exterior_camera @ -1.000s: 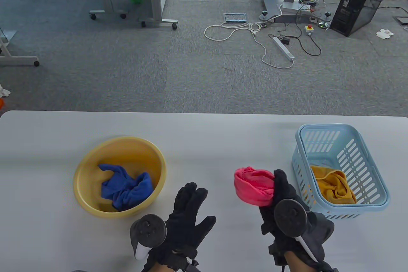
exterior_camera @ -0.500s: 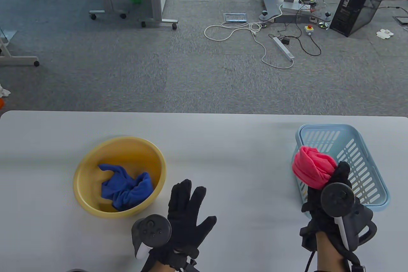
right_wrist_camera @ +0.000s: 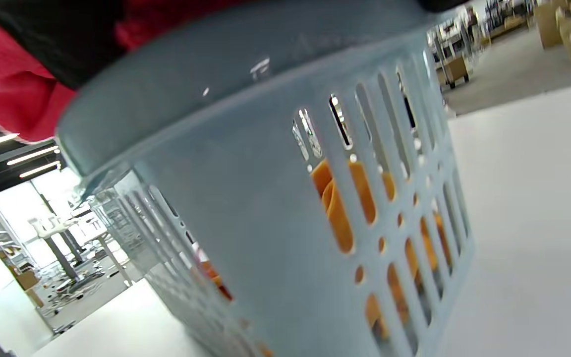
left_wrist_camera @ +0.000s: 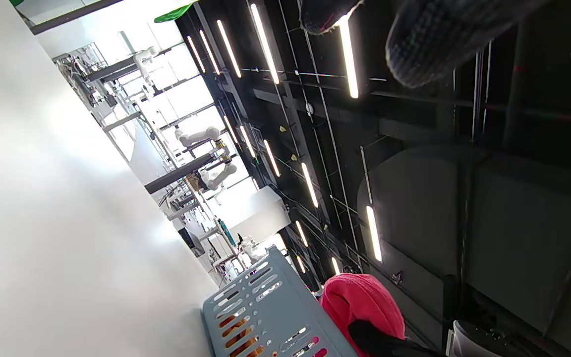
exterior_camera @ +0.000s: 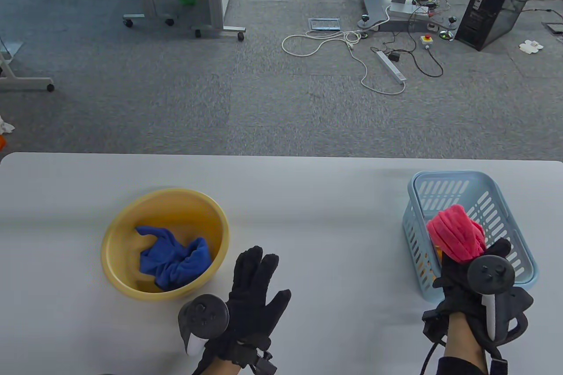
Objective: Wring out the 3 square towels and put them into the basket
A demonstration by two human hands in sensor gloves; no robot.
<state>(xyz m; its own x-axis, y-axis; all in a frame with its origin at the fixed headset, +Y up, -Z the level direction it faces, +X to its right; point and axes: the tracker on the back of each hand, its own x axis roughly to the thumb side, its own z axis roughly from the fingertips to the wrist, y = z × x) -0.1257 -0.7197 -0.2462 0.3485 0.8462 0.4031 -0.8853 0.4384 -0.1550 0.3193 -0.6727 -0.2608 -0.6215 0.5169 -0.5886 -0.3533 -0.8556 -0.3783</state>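
My right hand [exterior_camera: 473, 267] grips a bunched red towel [exterior_camera: 457, 234] above the near part of the light blue basket [exterior_camera: 444, 179]. The same red towel [left_wrist_camera: 362, 302] shows over the basket [left_wrist_camera: 260, 307] in the left wrist view. An orange towel [right_wrist_camera: 340, 208] lies inside the basket [right_wrist_camera: 275, 208], seen through its slots. A crumpled blue towel [exterior_camera: 173, 260] lies in the yellow basin [exterior_camera: 132, 216] on the left. My left hand [exterior_camera: 255, 287] hovers flat over the table just right of the basin, fingers straight and spread, holding nothing.
The white table [exterior_camera: 308, 199] runs the full width of the view; its far edge borders grey carpet. Beyond it on the floor lie cables [exterior_camera: 352, 45] and a black computer case [exterior_camera: 499, 1].
My right hand carried the red towel rightwards from the table's middle to above the basket, now covering the orange towel in the table view. The left hand barely shifted.
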